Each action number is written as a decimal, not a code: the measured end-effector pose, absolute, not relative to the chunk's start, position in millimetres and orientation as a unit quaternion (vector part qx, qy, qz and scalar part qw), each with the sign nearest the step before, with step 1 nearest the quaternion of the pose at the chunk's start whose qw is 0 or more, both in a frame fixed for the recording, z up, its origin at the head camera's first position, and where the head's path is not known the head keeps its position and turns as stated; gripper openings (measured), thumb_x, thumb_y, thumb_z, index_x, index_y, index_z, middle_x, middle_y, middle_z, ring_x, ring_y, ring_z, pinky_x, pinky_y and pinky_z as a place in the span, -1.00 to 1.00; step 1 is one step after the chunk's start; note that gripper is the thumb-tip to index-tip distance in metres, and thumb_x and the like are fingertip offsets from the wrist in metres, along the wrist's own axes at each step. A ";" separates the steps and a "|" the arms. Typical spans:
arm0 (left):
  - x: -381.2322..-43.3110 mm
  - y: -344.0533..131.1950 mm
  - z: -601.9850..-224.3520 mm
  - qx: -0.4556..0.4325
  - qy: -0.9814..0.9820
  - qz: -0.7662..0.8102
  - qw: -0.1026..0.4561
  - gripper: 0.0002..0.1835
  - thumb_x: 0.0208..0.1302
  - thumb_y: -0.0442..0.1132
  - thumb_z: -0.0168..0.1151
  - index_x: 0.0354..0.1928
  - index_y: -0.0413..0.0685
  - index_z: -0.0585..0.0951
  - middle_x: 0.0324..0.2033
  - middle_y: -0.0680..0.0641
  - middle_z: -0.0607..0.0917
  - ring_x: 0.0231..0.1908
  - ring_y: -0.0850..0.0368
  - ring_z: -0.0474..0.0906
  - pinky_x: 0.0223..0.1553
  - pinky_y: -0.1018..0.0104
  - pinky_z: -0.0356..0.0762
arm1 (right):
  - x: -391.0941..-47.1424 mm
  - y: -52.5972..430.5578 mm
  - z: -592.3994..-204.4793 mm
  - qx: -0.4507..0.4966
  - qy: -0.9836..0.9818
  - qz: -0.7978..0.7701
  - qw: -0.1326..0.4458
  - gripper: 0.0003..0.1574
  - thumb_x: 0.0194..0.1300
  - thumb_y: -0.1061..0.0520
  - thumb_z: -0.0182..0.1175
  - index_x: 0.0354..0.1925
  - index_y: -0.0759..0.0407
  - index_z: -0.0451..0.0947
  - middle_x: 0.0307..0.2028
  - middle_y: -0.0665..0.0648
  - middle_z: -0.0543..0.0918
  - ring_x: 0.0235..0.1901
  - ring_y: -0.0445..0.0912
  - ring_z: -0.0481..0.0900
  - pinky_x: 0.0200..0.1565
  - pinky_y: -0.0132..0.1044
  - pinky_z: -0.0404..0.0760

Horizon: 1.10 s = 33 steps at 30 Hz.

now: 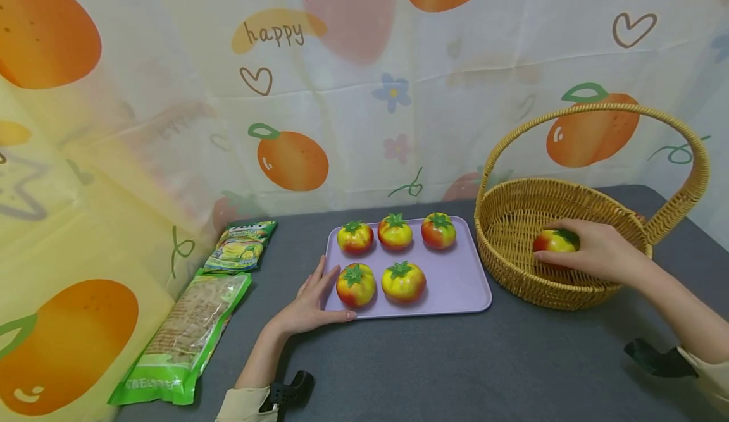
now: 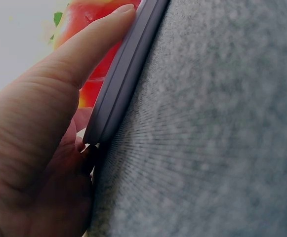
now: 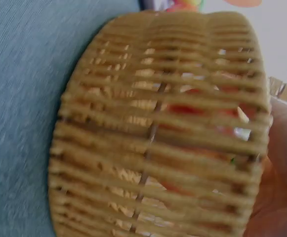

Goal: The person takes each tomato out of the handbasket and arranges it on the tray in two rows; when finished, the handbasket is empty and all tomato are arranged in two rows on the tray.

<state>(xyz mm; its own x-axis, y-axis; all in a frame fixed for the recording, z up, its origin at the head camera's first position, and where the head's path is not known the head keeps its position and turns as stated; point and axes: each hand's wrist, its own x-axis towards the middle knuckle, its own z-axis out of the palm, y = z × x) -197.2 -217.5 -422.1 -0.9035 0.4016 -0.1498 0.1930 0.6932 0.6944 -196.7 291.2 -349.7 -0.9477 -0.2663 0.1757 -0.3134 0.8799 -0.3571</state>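
A lilac tray (image 1: 455,289) carries several glossy yellow-and-red tomatoes (image 1: 404,282) with green leafy tops. My left hand (image 1: 304,302) rests at the tray's front left corner, thumb along the front rim and fingers by the left side. In the left wrist view the thumb (image 2: 59,69) lies across the tray rim (image 2: 126,69), with a red tomato (image 2: 96,74) behind it. Inside the wicker basket (image 1: 507,270), my right hand (image 1: 595,251) grips another tomato (image 1: 555,241) from above. In the right wrist view the basket's woven side (image 3: 158,138) hides most of the fruit and hand.
Left on the grey tabletop (image 1: 398,371) lie a green-edged clear food packet (image 1: 182,333) and a smaller green packet (image 1: 240,246). The basket's tall handle (image 1: 592,107) arches over its opening. A fruit-print cloth (image 1: 353,118) hangs along the back.
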 end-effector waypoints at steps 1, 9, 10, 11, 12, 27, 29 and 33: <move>-197.3 -217.5 -422.3 0.164 0.908 0.356 0.146 0.13 0.04 0.23 0.40 0.54 0.01 0.03 0.52 -0.13 -0.38 0.47 -0.27 -0.40 0.34 -0.30 -0.41 | -196.3 288.9 -348.6 0.149 -0.967 0.198 0.060 -0.23 0.16 -0.24 0.36 0.12 0.28 0.54 -0.18 0.23 0.66 -0.36 -0.05 0.50 -0.40 -0.21 0.40; -197.4 -217.7 -422.9 0.164 0.908 0.359 0.143 0.14 0.02 0.24 0.41 0.54 0.01 0.03 0.52 -0.13 -0.37 0.47 -0.28 -0.39 0.34 -0.31 -0.41 | -192.5 271.2 -338.5 0.151 -0.961 0.221 0.074 -0.23 0.15 -0.24 0.37 0.15 0.22 0.52 -0.15 0.21 0.65 -0.34 -0.05 0.50 -0.38 -0.21 0.42; -197.3 -217.7 -422.9 0.164 0.908 0.359 0.143 0.14 0.02 0.24 0.41 0.54 0.01 0.04 0.52 -0.13 -0.37 0.47 -0.28 -0.39 0.34 -0.31 -0.41 | -192.0 268.7 -337.1 0.151 -0.960 0.223 0.076 -0.22 0.15 -0.24 0.38 0.15 0.22 0.52 -0.15 0.21 0.65 -0.33 -0.04 0.51 -0.37 -0.20 0.43; -197.2 -217.7 -422.9 0.163 0.908 0.358 0.142 0.14 0.02 0.24 0.41 0.54 0.01 0.04 0.52 -0.13 -0.37 0.47 -0.28 -0.39 0.34 -0.31 -0.41 | -191.3 266.2 -335.6 0.153 -0.959 0.225 0.076 -0.22 0.15 -0.24 0.38 0.16 0.22 0.51 -0.13 0.22 0.65 -0.32 -0.02 0.52 -0.36 -0.19 0.44; -197.2 -217.7 -423.0 0.163 0.908 0.358 0.141 0.14 0.02 0.24 0.41 0.54 0.01 0.04 0.52 -0.13 -0.37 0.47 -0.28 -0.39 0.34 -0.31 -0.41 | -190.6 263.8 -334.1 0.153 -0.959 0.227 0.076 -0.21 0.15 -0.24 0.38 0.17 0.22 0.51 -0.11 0.23 0.64 -0.30 -0.01 0.52 -0.35 -0.17 0.45; -198.6 -218.3 -423.9 0.161 0.907 0.361 0.147 0.14 0.02 0.24 0.40 0.54 0.05 0.02 0.52 -0.11 -0.39 0.47 -0.27 -0.40 0.34 -0.33 -0.40 | -181.3 225.5 -313.2 0.186 -0.950 0.243 0.069 -0.16 0.14 -0.28 0.37 0.23 0.18 0.46 -0.01 0.23 0.61 -0.16 0.03 0.53 -0.21 -0.08 0.51; -198.8 -218.4 -424.2 0.162 0.908 0.359 0.145 0.13 0.02 0.25 0.40 0.54 0.05 0.03 0.52 -0.11 -0.38 0.47 -0.27 -0.40 0.34 -0.32 -0.41 | -180.2 219.8 -312.0 0.189 -0.948 0.249 0.065 -0.16 0.14 -0.28 0.37 0.22 0.17 0.47 -0.01 0.22 0.60 -0.16 0.03 0.52 -0.22 -0.11 0.52; -198.6 -218.5 -424.2 0.162 0.908 0.357 0.145 0.14 0.02 0.25 0.40 0.54 0.05 0.03 0.52 -0.11 -0.38 0.47 -0.27 -0.40 0.34 -0.32 -0.41 | -179.4 208.4 -311.2 0.197 -0.943 0.263 0.057 -0.15 0.12 -0.30 0.37 0.22 0.16 0.48 -0.01 0.20 0.60 -0.15 0.02 0.52 -0.23 -0.14 0.53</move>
<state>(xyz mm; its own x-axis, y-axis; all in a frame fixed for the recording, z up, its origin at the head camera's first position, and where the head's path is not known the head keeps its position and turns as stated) -198.6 -218.5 -424.2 -0.9054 0.3984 -0.1469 0.1918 0.6923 0.6957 -179.4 208.4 -311.2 -0.9162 -0.3406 0.2112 -0.4008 0.7839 -0.4742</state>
